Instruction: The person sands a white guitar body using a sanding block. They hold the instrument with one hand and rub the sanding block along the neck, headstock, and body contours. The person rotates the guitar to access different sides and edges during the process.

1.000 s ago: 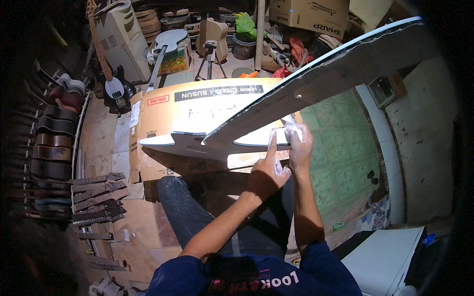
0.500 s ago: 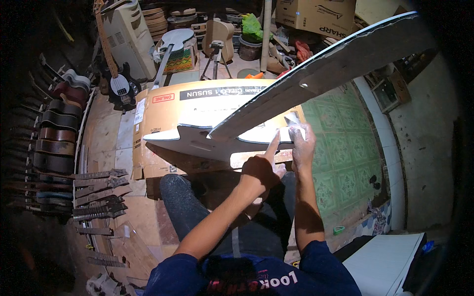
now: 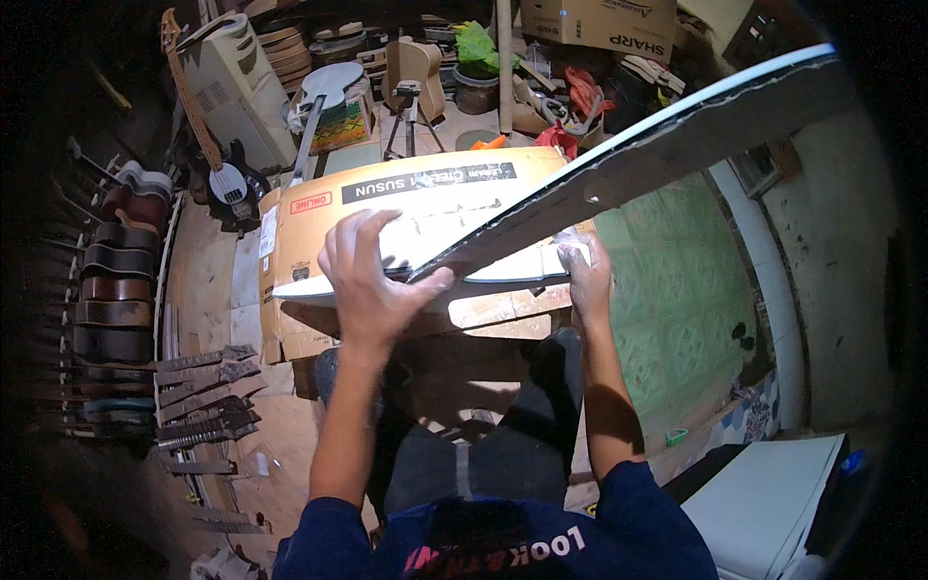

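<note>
In front of me lies a white, guitar-shaped body (image 3: 512, 269) with pointed ends, on top of a cardboard box. From its middle a long flat neck-like piece (image 3: 638, 159), with a white face and a rough dark edge, slants up to the right. My left hand (image 3: 372, 280) is at the joint, fingers spread and bent over the body, thumb out against the lower end of the long piece. At the body's right end my right hand (image 3: 588, 273) is closed, with a small grey sheet (image 3: 568, 236), perhaps sandpaper, at its fingertips. The fingers partly hide it.
The cardboard box (image 3: 319, 232) stands before my knees. Guitar bodies (image 3: 116, 261) hang in a row at left, with several necks (image 3: 208, 396) below. A tripod (image 3: 411, 111) stands beyond the box. Green tiled floor (image 3: 667, 309) and a white box-like thing (image 3: 764, 493) are at right.
My left hand has left the right end, where its finger pointed beside my right hand, and moved left to the joint, fingers spreading. My right hand stays at the body's right end.
</note>
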`<action>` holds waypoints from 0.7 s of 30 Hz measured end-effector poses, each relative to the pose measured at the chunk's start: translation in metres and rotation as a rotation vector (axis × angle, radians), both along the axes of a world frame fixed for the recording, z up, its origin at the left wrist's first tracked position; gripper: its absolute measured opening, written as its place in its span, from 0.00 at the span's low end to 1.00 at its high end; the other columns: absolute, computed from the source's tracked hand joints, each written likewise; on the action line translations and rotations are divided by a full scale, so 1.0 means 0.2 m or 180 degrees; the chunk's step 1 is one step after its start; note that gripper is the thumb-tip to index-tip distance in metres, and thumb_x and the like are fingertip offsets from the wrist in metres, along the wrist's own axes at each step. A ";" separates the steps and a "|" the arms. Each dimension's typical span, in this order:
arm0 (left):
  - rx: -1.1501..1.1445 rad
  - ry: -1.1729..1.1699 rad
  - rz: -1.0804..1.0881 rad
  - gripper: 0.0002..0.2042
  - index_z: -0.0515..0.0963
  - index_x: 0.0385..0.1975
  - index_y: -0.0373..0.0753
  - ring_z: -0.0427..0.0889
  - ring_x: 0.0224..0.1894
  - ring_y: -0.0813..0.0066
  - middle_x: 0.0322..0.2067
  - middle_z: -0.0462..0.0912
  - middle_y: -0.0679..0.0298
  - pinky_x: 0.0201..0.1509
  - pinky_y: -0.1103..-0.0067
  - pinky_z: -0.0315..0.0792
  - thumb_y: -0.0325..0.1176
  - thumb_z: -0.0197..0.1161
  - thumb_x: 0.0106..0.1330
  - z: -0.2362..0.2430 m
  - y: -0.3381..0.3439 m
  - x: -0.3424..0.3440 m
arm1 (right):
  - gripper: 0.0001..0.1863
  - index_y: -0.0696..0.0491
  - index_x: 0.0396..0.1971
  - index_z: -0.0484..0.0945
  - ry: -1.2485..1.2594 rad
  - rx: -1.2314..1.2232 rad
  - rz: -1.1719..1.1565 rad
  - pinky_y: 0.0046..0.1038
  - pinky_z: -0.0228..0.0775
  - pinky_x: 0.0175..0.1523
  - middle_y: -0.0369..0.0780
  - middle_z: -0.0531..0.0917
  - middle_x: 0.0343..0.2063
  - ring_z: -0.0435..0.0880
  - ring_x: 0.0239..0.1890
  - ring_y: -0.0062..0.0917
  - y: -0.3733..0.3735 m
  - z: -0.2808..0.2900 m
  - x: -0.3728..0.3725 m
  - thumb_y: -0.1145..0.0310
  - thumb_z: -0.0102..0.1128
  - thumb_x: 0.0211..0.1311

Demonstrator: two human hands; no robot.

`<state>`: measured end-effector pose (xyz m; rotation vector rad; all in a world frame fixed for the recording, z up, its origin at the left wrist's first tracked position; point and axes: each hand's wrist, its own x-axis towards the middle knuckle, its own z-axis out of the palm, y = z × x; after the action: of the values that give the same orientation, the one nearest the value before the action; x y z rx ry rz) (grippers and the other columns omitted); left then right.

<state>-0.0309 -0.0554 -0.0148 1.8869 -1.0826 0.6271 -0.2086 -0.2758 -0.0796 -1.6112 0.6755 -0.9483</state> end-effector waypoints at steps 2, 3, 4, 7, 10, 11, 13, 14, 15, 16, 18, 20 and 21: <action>0.0521 0.0796 -0.0664 0.34 0.76 0.47 0.39 0.78 0.47 0.55 0.43 0.80 0.54 0.53 0.66 0.71 0.39 0.80 0.34 -0.04 0.03 0.12 | 0.05 0.57 0.36 0.77 -0.0065 0.0111 0.0054 0.16 0.64 0.40 0.32 0.76 0.30 0.71 0.33 0.12 -0.05 -0.04 0.01 0.74 0.54 0.63; 0.0762 0.0668 -0.0651 0.35 0.76 0.47 0.39 0.79 0.47 0.56 0.43 0.80 0.54 0.52 0.67 0.71 0.40 0.81 0.34 -0.08 0.05 0.17 | 0.06 0.57 0.37 0.77 -0.0133 0.0230 0.0041 0.17 0.66 0.41 0.32 0.77 0.30 0.72 0.34 0.12 -0.05 -0.05 0.04 0.74 0.55 0.63; 0.0988 0.0543 -0.0655 0.35 0.76 0.48 0.39 0.79 0.47 0.57 0.43 0.80 0.54 0.51 0.67 0.72 0.41 0.81 0.35 -0.12 0.05 0.21 | 0.05 0.58 0.35 0.77 -0.0147 0.0246 -0.0009 0.18 0.66 0.41 0.33 0.78 0.30 0.73 0.33 0.13 -0.06 -0.05 0.05 0.74 0.55 0.62; 0.0644 0.0439 -0.0874 0.35 0.76 0.47 0.38 0.81 0.46 0.60 0.41 0.82 0.55 0.49 0.69 0.75 0.44 0.83 0.36 -0.21 0.00 0.26 | 0.04 0.58 0.33 0.78 -0.0174 0.0251 -0.0057 0.20 0.69 0.41 0.37 0.81 0.31 0.77 0.34 0.16 -0.15 -0.10 0.04 0.75 0.55 0.61; 0.0325 0.1039 -0.1061 0.34 0.76 0.46 0.36 0.83 0.44 0.64 0.39 0.83 0.56 0.49 0.71 0.76 0.44 0.83 0.39 -0.33 -0.03 0.33 | 0.03 0.56 0.33 0.76 -0.0317 0.0451 0.0014 0.17 0.65 0.41 0.31 0.75 0.29 0.72 0.34 0.12 -0.21 -0.13 0.06 0.75 0.53 0.64; 0.0304 0.1332 -0.1112 0.34 0.76 0.46 0.34 0.83 0.43 0.66 0.39 0.84 0.56 0.50 0.72 0.76 0.43 0.83 0.40 -0.38 -0.05 0.36 | 0.03 0.54 0.31 0.75 -0.0396 0.0547 0.0005 0.17 0.64 0.42 0.31 0.74 0.28 0.71 0.34 0.13 -0.22 -0.12 0.06 0.73 0.53 0.64; 0.0347 0.1377 -0.0974 0.34 0.75 0.46 0.33 0.83 0.41 0.68 0.38 0.84 0.57 0.48 0.73 0.76 0.42 0.83 0.39 -0.44 -0.08 0.37 | 0.04 0.54 0.31 0.75 -0.0571 0.0660 0.0006 0.18 0.64 0.42 0.31 0.75 0.28 0.71 0.34 0.13 -0.26 -0.14 0.06 0.72 0.53 0.65; 0.0369 0.1393 -0.0903 0.34 0.75 0.45 0.32 0.83 0.40 0.68 0.38 0.84 0.57 0.48 0.74 0.76 0.42 0.83 0.39 -0.46 -0.10 0.38 | 0.04 0.54 0.31 0.75 -0.0664 0.0715 0.0010 0.18 0.64 0.42 0.32 0.75 0.28 0.72 0.34 0.14 -0.28 -0.15 0.06 0.71 0.53 0.65; 0.0311 0.1306 -0.0918 0.34 0.75 0.45 0.32 0.83 0.40 0.69 0.37 0.84 0.57 0.47 0.74 0.76 0.41 0.83 0.39 -0.47 -0.12 0.38 | 0.04 0.54 0.32 0.75 -0.0586 0.0682 0.0042 0.18 0.66 0.43 0.32 0.75 0.29 0.73 0.34 0.14 -0.31 -0.17 0.05 0.70 0.53 0.65; 0.0252 0.1216 -0.0930 0.33 0.76 0.44 0.31 0.83 0.40 0.69 0.37 0.84 0.57 0.47 0.74 0.76 0.41 0.83 0.38 -0.47 -0.13 0.38 | 0.05 0.55 0.32 0.76 -0.0595 0.0767 0.0069 0.18 0.66 0.43 0.32 0.76 0.29 0.73 0.35 0.14 -0.34 -0.20 0.05 0.70 0.53 0.66; 0.0153 0.1093 -0.0952 0.32 0.76 0.42 0.31 0.83 0.39 0.69 0.35 0.84 0.57 0.46 0.75 0.76 0.40 0.84 0.37 -0.48 -0.16 0.39 | 0.07 0.57 0.34 0.77 -0.0620 0.0946 0.0111 0.19 0.67 0.44 0.33 0.77 0.31 0.74 0.36 0.14 -0.39 -0.26 0.05 0.69 0.52 0.66; 0.0072 0.1027 -0.0965 0.31 0.76 0.38 0.32 0.83 0.35 0.70 0.31 0.84 0.58 0.42 0.76 0.77 0.41 0.84 0.36 -0.47 -0.19 0.40 | 0.08 0.56 0.34 0.77 -0.0684 0.0947 0.0035 0.19 0.65 0.45 0.31 0.77 0.31 0.73 0.35 0.14 -0.41 -0.33 0.06 0.67 0.53 0.67; 0.0073 0.0921 -0.0965 0.29 0.78 0.35 0.32 0.84 0.33 0.71 0.29 0.84 0.58 0.41 0.76 0.77 0.40 0.84 0.35 -0.46 -0.20 0.38 | 0.08 0.56 0.34 0.77 -0.0694 0.1123 -0.0053 0.19 0.65 0.45 0.31 0.77 0.31 0.73 0.35 0.14 -0.38 -0.35 0.06 0.67 0.54 0.67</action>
<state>0.0454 -0.0963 -0.1069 1.7209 -1.1543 0.1640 -0.1966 -0.3524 -0.1492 -1.1754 0.6629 -0.9416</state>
